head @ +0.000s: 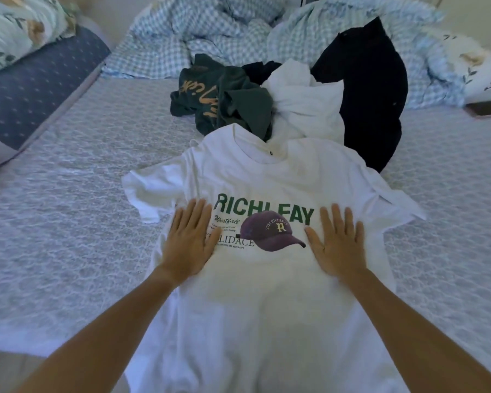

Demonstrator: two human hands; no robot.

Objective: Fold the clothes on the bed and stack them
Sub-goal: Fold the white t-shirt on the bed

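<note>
Bed [54, 222]: patterned grey-blue cover, fills most of the frame.
Checked duvet [238, 32]: bunched along the top.
White T-shirt [267, 279]: spread face up, lower centre, green lettering and a purple cap print.
Unfolded pile: upper centre, just beyond the collar; black garment [374, 89], white garment [306, 109], dark green garment [224, 97].
Left hand [189, 242]: flat, fingers straight, pressing the shirt left of the print.
Right hand [338, 245]: flat likewise, right of the print.
Phone [488, 107]: right edge.

Home bedroom: bed with grey patterned quilted mattress cover [68, 194], crumpled blue-white checked duvet [210, 32], floral pillow [476, 63], heap of unfolded clothes [295, 100].
</note>
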